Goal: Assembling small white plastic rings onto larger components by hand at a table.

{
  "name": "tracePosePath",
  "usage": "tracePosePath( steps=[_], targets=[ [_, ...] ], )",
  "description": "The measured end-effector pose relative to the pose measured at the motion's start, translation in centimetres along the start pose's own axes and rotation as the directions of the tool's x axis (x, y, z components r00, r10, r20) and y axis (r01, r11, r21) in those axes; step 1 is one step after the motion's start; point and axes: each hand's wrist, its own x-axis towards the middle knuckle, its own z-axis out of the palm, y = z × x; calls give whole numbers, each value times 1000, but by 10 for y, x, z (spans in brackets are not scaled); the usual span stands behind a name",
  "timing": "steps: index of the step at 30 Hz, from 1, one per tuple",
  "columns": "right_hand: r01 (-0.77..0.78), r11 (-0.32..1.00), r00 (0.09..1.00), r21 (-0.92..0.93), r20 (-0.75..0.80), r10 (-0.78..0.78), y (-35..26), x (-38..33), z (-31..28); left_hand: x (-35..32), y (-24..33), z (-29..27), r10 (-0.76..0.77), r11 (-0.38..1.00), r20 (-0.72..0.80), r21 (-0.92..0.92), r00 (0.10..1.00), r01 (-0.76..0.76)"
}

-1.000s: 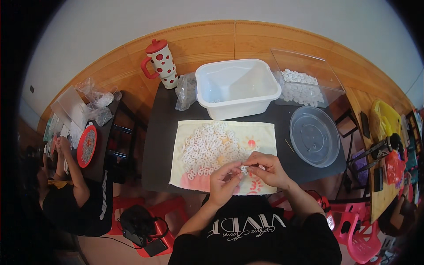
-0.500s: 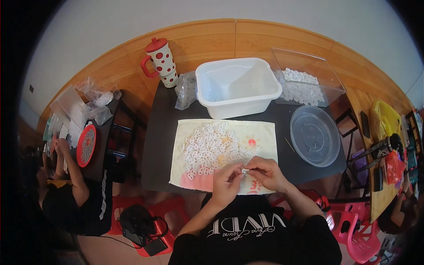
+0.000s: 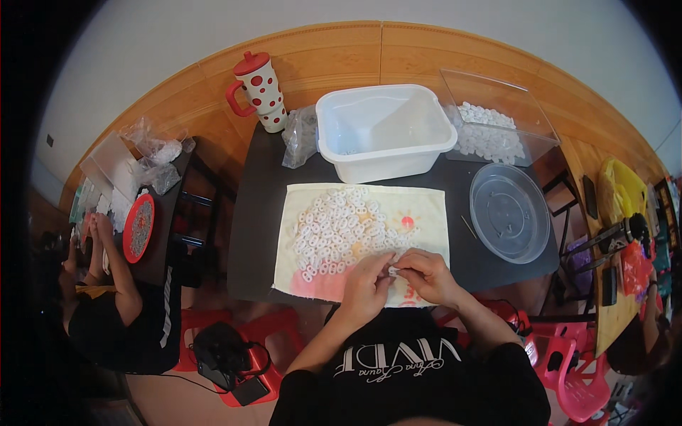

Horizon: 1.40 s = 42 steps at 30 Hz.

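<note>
My left hand (image 3: 363, 285) and my right hand (image 3: 428, 277) meet over the near edge of a cream towel (image 3: 426, 206), fingertips pinched together. Between them is a small white plastic piece (image 3: 393, 271), mostly covered by the fingers. It resembles the many white oval pieces with two holes (image 3: 341, 227) heaped on the towel's left and middle. Several of these pieces lie in a rough row just left of my left hand. A pink patch and orange prints show on the towel.
Behind the towel stands a white basin (image 3: 387, 167), with a clear bin of white pieces (image 3: 490, 135) to its right. A clear round lid (image 3: 510, 213) lies at right. A spotted tumbler (image 3: 261, 92) and plastic bag (image 3: 300, 138) stand back left. Another person's arm (image 3: 117, 263) is at the left table.
The table and everything on it sit slightly higher in the picture. My hands stay together at the same place, the fingers shifting a little around the small piece.
</note>
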Motion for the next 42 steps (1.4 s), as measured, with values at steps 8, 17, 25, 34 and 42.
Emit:
tracePosePath(
  steps=[8, 17, 25, 34, 42],
  targets=[
    [-152, 903, 984, 401, -26, 178, -3, 0, -1, 1, -8, -1, -209, 791, 119, -562, 971, 240],
    [-144, 907, 956, 395, -181, 231, -2, 4, -5, -3, 2, -4, -212, 815, 96, -532, 973, 230],
    [-114, 923, 945, 368, -247, 215, -2, 3, -2, -2, 27, -5, 239, 683, 135, 681, 961, -266],
    [-126, 922, 936, 366, -264, 233, 2, -4, -8, 6, 21, -25, 121, 898, 46, 421, 992, -129],
    [-34, 973, 950, 227, -295, 102, -8, -4, -5, 6, 6, -13, 185, 919, 16, 352, 983, -179]
  ],
)
